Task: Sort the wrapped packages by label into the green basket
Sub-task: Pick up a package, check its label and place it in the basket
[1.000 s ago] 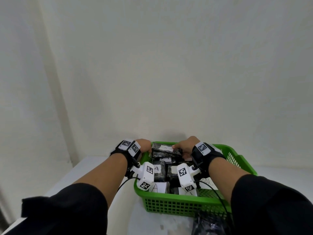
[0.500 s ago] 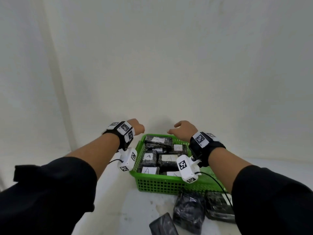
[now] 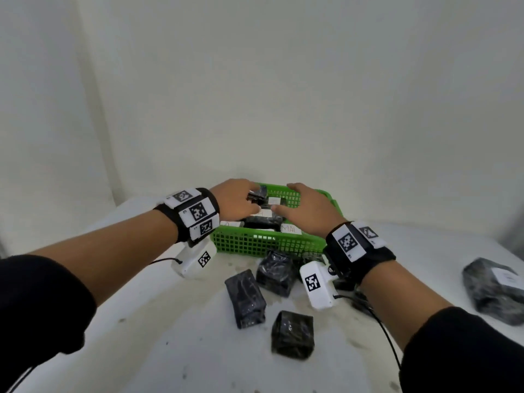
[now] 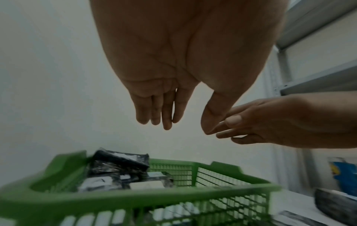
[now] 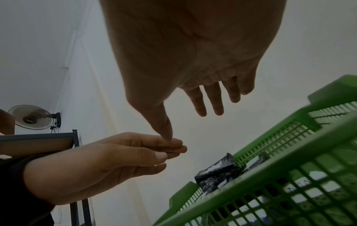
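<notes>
Black-wrapped packages (image 3: 265,219) with white labels fill the green basket (image 3: 255,245). Both the left hand (image 3: 235,201) and right hand (image 3: 307,211) hover above it, fingers released. Loose packages (image 3: 246,299) lie on the tabletop (image 3: 170,336) at the basket's 6 o'clock.

A plain storeroom or stockroom, bare white walls (image 3: 283,80), grey metal shelving (image 4: 316,45) at one side, a wall-mounted fan (image 5: 31,117) above another rack, black-wrapped labelled packages (image 3: 494,289) lay on a scuffed white surface (image 3: 170,350)

Plain white wall (image 3: 283,80) fills the upper frame; grey metal shelving (image 4: 318,45) and wall fan (image 5: 31,117) occupy side edges.
</notes>
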The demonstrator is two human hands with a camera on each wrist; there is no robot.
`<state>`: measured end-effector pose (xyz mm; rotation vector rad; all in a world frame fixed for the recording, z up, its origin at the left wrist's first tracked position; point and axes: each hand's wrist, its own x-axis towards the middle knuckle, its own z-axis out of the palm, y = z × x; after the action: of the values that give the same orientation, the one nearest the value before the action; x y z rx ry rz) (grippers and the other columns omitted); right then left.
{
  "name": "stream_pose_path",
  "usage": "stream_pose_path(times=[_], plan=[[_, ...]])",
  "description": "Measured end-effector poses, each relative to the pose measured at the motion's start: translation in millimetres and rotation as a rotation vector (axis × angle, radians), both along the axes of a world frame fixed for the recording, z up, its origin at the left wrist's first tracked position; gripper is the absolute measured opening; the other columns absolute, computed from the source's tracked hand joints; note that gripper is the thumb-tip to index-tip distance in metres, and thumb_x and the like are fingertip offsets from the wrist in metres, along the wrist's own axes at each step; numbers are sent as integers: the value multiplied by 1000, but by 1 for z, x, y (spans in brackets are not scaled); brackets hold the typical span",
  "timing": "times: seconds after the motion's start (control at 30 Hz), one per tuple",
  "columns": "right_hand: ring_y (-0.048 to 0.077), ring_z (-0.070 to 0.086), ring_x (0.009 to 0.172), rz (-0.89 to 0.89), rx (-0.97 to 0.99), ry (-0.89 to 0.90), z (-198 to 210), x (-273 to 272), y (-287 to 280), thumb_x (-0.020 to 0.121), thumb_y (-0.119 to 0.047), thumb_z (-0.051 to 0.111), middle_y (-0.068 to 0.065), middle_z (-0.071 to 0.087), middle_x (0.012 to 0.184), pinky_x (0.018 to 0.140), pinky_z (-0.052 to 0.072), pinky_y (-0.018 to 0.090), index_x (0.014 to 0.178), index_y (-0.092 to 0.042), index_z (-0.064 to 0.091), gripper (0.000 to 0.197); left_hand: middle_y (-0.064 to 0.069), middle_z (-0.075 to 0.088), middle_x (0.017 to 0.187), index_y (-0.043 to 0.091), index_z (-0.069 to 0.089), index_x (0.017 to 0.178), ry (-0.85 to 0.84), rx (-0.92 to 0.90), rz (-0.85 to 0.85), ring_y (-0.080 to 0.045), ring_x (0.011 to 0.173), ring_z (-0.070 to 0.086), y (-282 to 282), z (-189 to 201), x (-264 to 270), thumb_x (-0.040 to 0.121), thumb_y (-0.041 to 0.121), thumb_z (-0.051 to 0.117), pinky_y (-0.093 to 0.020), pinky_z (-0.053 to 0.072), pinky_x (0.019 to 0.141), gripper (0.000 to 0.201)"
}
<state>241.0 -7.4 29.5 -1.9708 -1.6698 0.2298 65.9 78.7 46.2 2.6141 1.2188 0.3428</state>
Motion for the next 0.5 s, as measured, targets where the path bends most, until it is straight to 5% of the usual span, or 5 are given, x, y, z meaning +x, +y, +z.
stream_pose_path(times=[0.17, 0.37, 0.5], plan=[[23, 38, 150, 2, 19, 0, -15, 5, -36, 92, -49, 72, 4, 41, 164, 119, 31, 34, 158, -18, 38, 80, -1, 44, 156, 19, 39, 152, 2, -26, -119, -20, 140, 44, -33, -26, 9, 94, 39, 61, -38, 37, 116, 65], [17, 45, 143, 41, 41, 58, -37, 4, -59, 90, -41, 77, -1, 49, 156, 105, 30, 22, 153, -21, 44, 74, -3, 46, 153, 17, 40, 152, 58, -45, -135, -20, 138, 45, -48, -54, 4, 93, 40, 62, -33, 37, 113, 67], [18, 48, 139, 69, 22, 38, -45, 2, -63, 86, -42, 79, 0, 53, 150, 115, 38, 33, 149, -23, 50, 72, -5, 51, 143, 15, 45, 148, 52, 14, -113, -22, 130, 51, -56, -60, 4, 91, 43, 64, -34, 43, 107, 66]])
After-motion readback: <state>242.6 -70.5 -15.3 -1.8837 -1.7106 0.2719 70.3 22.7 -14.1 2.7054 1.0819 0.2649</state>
